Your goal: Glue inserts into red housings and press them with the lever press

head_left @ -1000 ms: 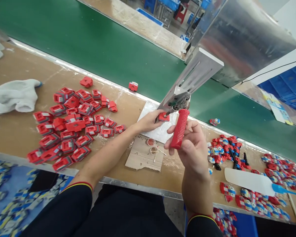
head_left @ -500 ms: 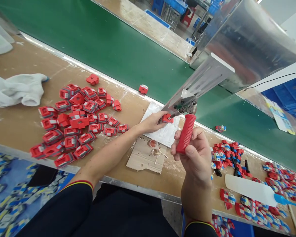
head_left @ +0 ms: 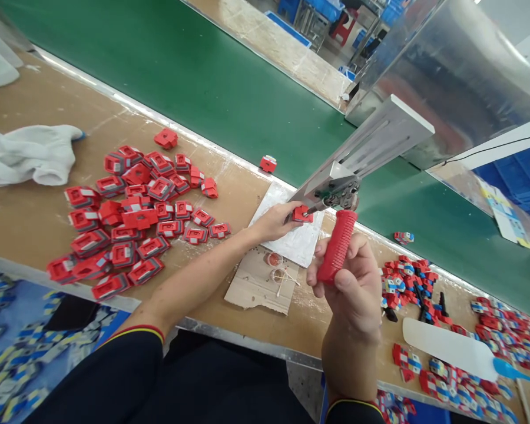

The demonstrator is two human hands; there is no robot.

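A long green conveyor belt (head_left: 212,88) runs along the far side of the brown wooden counter (head_left: 35,224). On the counter's left lies a wide heap of small red plastic housings (head_left: 132,212); far right, a scatter of red, white and blue pieces (head_left: 459,347). A silver metal press arm (head_left: 371,144) slopes down to the middle. The right hand (head_left: 353,282) has its fingers clamped around the ribbed red lever handle (head_left: 337,246), which stands tilted. The left hand (head_left: 276,221) pinches one small red square housing (head_left: 301,214) between its fingers, on the white pad (head_left: 298,241) right under the press tip
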